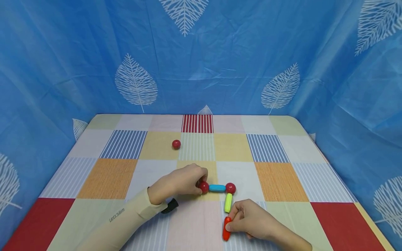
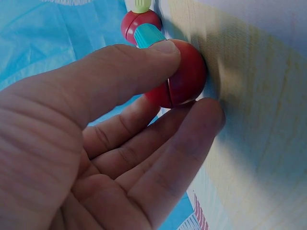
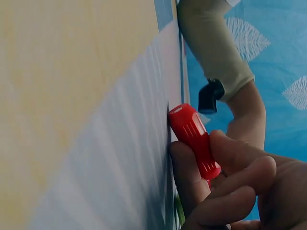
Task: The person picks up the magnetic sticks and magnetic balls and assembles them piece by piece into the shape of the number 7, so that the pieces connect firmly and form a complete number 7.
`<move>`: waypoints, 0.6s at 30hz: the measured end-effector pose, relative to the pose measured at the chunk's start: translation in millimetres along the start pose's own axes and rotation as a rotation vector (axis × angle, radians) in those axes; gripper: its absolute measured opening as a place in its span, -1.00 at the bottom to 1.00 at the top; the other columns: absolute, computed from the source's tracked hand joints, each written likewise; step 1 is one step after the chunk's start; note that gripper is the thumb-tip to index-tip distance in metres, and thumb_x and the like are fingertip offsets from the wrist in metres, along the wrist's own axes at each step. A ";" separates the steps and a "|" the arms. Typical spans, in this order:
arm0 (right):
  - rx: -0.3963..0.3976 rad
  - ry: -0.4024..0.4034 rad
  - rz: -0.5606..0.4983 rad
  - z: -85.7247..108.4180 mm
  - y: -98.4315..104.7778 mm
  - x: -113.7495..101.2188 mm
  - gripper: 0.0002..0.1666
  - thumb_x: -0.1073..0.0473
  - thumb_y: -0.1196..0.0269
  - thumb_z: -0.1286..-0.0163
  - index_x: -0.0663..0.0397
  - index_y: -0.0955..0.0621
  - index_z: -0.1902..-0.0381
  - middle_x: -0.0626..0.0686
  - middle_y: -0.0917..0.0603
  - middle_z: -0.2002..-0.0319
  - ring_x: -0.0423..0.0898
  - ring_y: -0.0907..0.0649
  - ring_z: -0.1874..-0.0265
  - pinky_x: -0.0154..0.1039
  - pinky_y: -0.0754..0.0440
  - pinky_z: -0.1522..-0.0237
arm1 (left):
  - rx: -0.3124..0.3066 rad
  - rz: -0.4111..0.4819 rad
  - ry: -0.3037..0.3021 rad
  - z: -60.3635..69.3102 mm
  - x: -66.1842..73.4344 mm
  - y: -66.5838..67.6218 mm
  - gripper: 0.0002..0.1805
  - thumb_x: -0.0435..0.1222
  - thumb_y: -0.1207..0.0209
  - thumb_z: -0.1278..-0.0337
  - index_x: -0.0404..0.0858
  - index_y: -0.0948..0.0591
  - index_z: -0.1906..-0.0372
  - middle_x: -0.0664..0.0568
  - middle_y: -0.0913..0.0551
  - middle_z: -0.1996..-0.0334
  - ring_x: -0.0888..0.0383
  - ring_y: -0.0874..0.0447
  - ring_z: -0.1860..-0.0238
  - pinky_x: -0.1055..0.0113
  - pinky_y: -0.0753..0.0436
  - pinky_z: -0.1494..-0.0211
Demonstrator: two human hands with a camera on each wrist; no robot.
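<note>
My left hand (image 1: 185, 179) pinches a glossy red ball (image 1: 204, 187) between thumb and fingers; a dark seam on that ball (image 2: 187, 72) shows in the left wrist view. From it a ribbed blue stick (image 1: 217, 188) runs right to a second red ball (image 1: 230, 188). A yellow-green stick (image 1: 228, 203) extends from this second ball toward the near side. Just below that stick's near end, my right hand (image 1: 251, 219) holds a short red stick (image 1: 225, 234) by thumb and fingers. In the right wrist view, the red stick (image 3: 194, 134) has grooved sides and a rounded end.
Farther back on the patchwork-covered table (image 1: 122, 177) lies another red ball (image 1: 176, 144). A black device (image 1: 170, 206) sits at the left wrist, by the beige sleeve (image 1: 125, 218). Blue leaf-patterned curtains (image 1: 220, 69) stand behind and at both sides.
</note>
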State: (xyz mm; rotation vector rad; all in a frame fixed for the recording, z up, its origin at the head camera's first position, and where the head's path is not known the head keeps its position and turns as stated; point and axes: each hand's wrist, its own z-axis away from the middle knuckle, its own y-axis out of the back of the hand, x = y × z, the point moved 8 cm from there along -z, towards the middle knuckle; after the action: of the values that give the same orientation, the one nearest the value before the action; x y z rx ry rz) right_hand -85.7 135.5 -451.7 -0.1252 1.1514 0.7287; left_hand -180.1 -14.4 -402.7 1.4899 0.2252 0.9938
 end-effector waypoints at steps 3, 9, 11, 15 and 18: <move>0.004 -0.007 0.004 0.1 -6.2 -0.5 -0.66 0.06 -0.48 -0.08 0.14 -0.58 0.37 0.02 -0.60 0.67 -0.23 -0.32 0.88 -0.41 -0.26 0.81 | -0.002 0.001 0.003 -0.1 -0.2 0.1 -0.73 -0.28 -0.46 0.05 -0.17 -0.54 0.37 0.17 -0.49 0.56 0.27 -0.40 0.52 0.46 -0.46 0.46; 0.050 -0.021 0.086 0.6 -13.1 -4.0 -0.62 -0.06 -0.46 -0.11 0.09 -0.58 0.41 -0.03 -0.62 0.66 -0.24 -0.34 0.88 -0.42 -0.28 0.81 | 0.001 0.010 -0.008 -0.3 -0.3 -0.3 -0.73 -0.30 -0.45 0.06 -0.17 -0.53 0.38 0.18 -0.49 0.57 0.28 -0.39 0.53 0.46 -0.46 0.47; 0.074 -0.013 0.130 0.6 -13.0 -6.3 -0.61 -0.09 -0.45 -0.12 0.07 -0.57 0.43 -0.05 -0.63 0.66 -0.24 -0.34 0.88 -0.40 -0.29 0.81 | 0.003 0.011 -0.010 -0.4 -0.3 -0.4 -0.73 -0.30 -0.45 0.06 -0.17 -0.53 0.38 0.18 -0.49 0.57 0.28 -0.39 0.53 0.46 -0.45 0.47; 0.109 0.021 0.223 0.7 -12.3 -10.4 -0.63 -0.13 -0.42 -0.12 0.00 -0.57 0.50 -0.10 -0.63 0.69 -0.24 -0.38 0.83 -0.38 -0.26 0.79 | 0.004 0.007 -0.009 -0.6 -0.3 -0.4 -0.73 -0.30 -0.45 0.06 -0.17 -0.53 0.38 0.18 -0.49 0.57 0.29 -0.39 0.53 0.46 -0.45 0.47; 0.129 0.042 0.286 1.2 -11.6 -12.7 -0.63 -0.15 -0.40 -0.13 -0.05 -0.57 0.55 -0.14 -0.61 0.73 -0.24 -0.42 0.78 -0.35 -0.22 0.76 | 0.003 0.001 -0.007 -0.8 -0.5 -0.6 -0.73 -0.29 -0.45 0.06 -0.17 -0.53 0.37 0.17 -0.49 0.56 0.28 -0.39 0.53 0.46 -0.45 0.47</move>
State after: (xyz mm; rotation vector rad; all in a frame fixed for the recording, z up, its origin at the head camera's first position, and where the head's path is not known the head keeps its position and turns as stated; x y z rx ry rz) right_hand -80.7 121.3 -443.4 0.1365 1.2675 0.9041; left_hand -180.7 -14.0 -403.5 1.4966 0.2211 0.9893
